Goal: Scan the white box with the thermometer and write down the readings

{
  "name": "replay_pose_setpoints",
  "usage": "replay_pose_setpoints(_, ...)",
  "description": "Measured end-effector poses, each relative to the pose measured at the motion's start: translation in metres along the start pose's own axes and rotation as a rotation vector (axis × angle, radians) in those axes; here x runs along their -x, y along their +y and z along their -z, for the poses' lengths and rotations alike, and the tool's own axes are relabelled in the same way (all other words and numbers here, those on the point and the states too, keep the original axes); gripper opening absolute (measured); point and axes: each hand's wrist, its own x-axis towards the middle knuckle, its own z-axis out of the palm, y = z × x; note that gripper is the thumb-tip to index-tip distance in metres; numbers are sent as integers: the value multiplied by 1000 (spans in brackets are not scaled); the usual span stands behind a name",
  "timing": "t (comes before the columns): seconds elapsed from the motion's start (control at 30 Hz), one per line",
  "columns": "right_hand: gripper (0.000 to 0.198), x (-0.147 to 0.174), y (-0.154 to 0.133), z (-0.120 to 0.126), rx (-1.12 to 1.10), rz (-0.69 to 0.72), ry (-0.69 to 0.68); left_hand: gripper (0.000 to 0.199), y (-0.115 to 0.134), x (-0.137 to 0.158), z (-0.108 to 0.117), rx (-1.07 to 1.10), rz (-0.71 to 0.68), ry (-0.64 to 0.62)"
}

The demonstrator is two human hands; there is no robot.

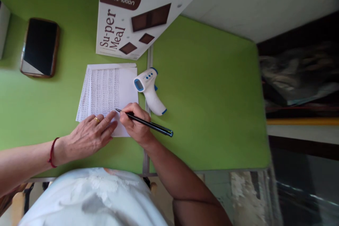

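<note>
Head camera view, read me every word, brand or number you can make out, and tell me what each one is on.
"NutriMotion": on the white box, in its brown band.
"Su-per Meal": on the same box, running sideways.
Small print near the box's bottom edge: too small to read.
Rows of writing on the paper sheets: too small to read.
Marks by the buttons on the handheld thermometer: too small to read.
</note>
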Motion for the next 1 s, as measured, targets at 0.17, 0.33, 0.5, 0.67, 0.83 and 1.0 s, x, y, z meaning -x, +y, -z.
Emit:
replay_pose_setpoints(0.17, 16, 1, 1, 0, -8, -32, -4, 25, -1, 1, -1, -1, -2, -6)
replay_pose_setpoints(0.33, 15, 0, 1, -2, 1, -29, 51, 28, -1, 1, 0, -35, -12, -6)
replay_pose_setpoints(0.5, 16, -1, -1, -2, 6, -15, 45, 27, -1, 1, 0, -34, -12, 26)
replay_pose_setpoints(0.67, 16, 0, 0, 0, -24, 2, 13, 27, -1, 1, 0, -22, -7, 8)
replay_pose_setpoints(0.83, 16, 1, 1, 1, -19, -1, 22, 28, -1, 0, 1, -33, -8, 3)
replay_pose_setpoints(1.0, 16, 0, 1, 1, -9, 7, 56, 27, -2, 0, 1, -18, -11, 32)
